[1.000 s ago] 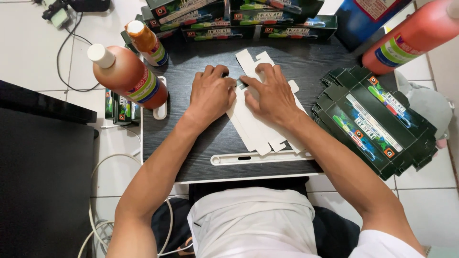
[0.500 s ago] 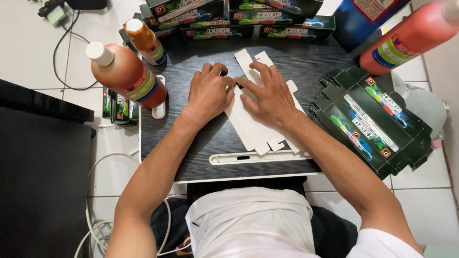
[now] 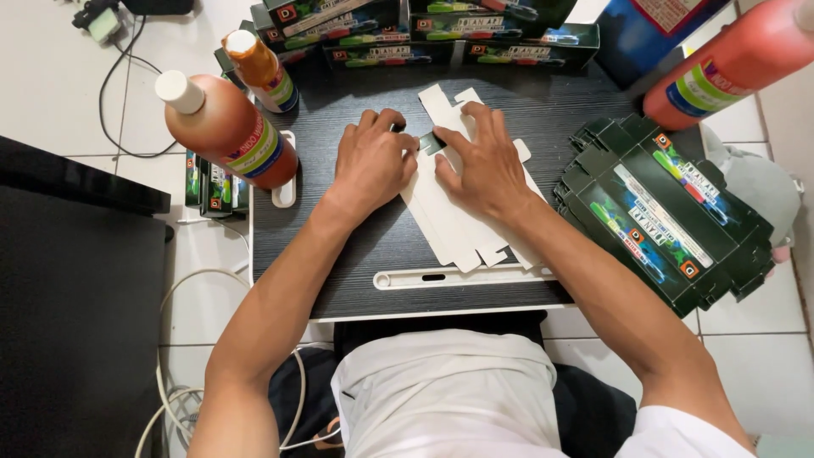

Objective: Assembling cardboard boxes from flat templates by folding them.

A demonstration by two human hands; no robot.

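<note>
Both hands press flat on a white unfolded carton blank (image 3: 462, 212), tabs sticking out. Left hand (image 3: 370, 161) and right hand (image 3: 483, 157) aren't gripping anything, fingers just spread on the card.

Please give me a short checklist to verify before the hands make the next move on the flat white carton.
1. Both hands on the carton: left hand and right hand press the flat white carton. Ok.
2. Carton lies fully on the dark table. Ok.
3. Fold being made under the fingers: hidden. Cannot tell.
4. Large red-brown bottle stands close to the left hand and could be knocked. Not ok.
5. Stack of flat green cartons overhangs the table's right edge. Not ok.
</note>
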